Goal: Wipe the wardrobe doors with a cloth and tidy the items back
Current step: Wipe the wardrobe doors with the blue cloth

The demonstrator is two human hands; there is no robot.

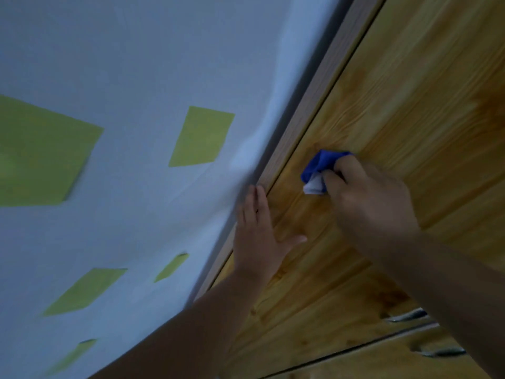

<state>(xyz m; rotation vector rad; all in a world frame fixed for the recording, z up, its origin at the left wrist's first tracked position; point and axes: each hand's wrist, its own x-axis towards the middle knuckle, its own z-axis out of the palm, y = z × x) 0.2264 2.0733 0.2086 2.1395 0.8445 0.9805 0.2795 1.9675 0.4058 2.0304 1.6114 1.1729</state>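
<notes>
Frame is tilted and a bit motion-blurred.

- Honey-coloured pine-board wardrobe door (396, 110) fills the right side of the view; a grey-brown wooden frame strip (308, 99) runs along its left edge.
- Bunched blue cloth with a white patch (318, 166) is pressed against the door face, just beside that left edge.
- Right hand (366, 195): fingers are curled tight round the cloth, which is gripped from the right. Only the blue top and white corner stick out past the knuckles.
- Left hand (257, 236): laid flat on the door below and to the left of the cloth, with fingers straight and together and thumb splayed toward the right. Nothing is held. The fingertips reach the seam between door and frame strip. The two hands are near each other but apart.
- Two silver metal bar handles are seen at lower right: one (407, 315) on the door being wiped, the other (442, 351) on the neighbouring wooden door (382, 362), with a dark gap line between the two doors.
- Pale bluish-white wall (136, 50) takes up the left side — several yellow-green rectangular patches (202, 136) are scattered over it. Whether these are stuck on or painted cannot be told.
</notes>
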